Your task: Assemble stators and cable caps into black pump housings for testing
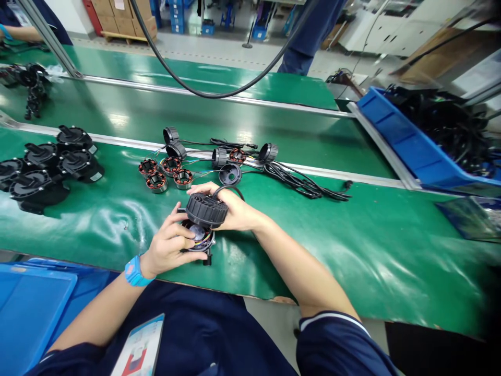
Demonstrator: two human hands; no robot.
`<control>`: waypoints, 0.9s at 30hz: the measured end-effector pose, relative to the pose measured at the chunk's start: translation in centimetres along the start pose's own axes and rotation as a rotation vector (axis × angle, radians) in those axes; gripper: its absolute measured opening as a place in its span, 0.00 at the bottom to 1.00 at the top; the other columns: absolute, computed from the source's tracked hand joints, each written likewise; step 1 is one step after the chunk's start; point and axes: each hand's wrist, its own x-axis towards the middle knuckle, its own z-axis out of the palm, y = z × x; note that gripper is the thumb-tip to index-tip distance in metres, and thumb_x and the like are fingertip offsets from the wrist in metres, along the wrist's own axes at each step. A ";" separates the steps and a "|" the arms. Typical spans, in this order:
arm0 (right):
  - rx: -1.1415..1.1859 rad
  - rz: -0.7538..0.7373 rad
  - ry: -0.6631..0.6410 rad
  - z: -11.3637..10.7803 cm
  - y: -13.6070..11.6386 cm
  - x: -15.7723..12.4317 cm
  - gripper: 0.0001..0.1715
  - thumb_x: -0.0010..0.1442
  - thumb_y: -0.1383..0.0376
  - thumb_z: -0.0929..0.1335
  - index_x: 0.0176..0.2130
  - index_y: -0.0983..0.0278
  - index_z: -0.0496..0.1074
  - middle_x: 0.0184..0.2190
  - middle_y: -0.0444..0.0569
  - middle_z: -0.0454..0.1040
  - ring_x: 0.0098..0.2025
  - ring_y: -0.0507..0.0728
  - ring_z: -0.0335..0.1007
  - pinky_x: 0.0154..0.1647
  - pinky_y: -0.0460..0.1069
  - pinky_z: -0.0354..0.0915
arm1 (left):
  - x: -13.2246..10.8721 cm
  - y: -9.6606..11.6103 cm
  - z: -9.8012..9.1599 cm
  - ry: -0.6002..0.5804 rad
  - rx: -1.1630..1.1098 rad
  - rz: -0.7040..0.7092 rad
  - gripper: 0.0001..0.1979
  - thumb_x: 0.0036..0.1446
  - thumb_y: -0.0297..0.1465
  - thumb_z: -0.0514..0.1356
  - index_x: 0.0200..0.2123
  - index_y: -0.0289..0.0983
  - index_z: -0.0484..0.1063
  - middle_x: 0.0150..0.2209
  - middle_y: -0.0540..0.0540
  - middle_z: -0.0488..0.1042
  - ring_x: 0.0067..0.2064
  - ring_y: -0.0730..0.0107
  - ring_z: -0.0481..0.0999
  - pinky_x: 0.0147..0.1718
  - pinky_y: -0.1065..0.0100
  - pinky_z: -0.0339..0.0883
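Some of the right hand (pixel 237 210) behind a ribbed black cap (pixel 206 211)

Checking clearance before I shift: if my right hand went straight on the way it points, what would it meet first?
Probably the nearest ring-shaped metal motor core with copper-coloured windings, up and left of your right hand in the picture. Depth is unclear, so the hand might pass above it.

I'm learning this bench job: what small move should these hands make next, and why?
Probably lower the ribbed cap onto the housing, keeping the wires inside the rim. The right hand holds the cap over the housing, the left hand steadies the housing, and coloured wires show in its open top.
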 end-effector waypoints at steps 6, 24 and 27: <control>-0.074 0.068 -0.094 0.5 -1.2 -0.4 0.36 0.56 0.57 0.78 0.59 0.63 0.67 0.59 0.57 0.72 0.59 0.62 0.73 0.61 0.56 0.68 | 0.1 0.4 -3.0 -0.191 0.413 0.234 0.11 0.60 0.37 0.70 0.41 0.38 0.76 0.37 0.49 0.83 0.48 0.63 0.81 0.53 0.57 0.71; -0.366 0.207 -0.151 1.6 -3.8 -1.9 0.44 0.57 0.40 0.75 0.63 0.57 0.66 0.56 0.55 0.72 0.56 0.68 0.66 0.59 0.62 0.64 | 0.8 0.1 -6.1 -0.128 0.396 0.187 0.11 0.63 0.38 0.67 0.46 0.42 0.76 0.40 0.46 0.83 0.47 0.60 0.83 0.47 0.60 0.76; -0.385 0.233 -0.175 1.8 -4.4 -2.0 0.46 0.57 0.41 0.76 0.65 0.56 0.63 0.56 0.55 0.71 0.57 0.68 0.66 0.59 0.62 0.66 | 2.2 1.7 -6.1 -0.002 0.423 -0.056 0.21 0.67 0.46 0.60 0.58 0.43 0.73 0.51 0.41 0.81 0.58 0.51 0.78 0.57 0.49 0.70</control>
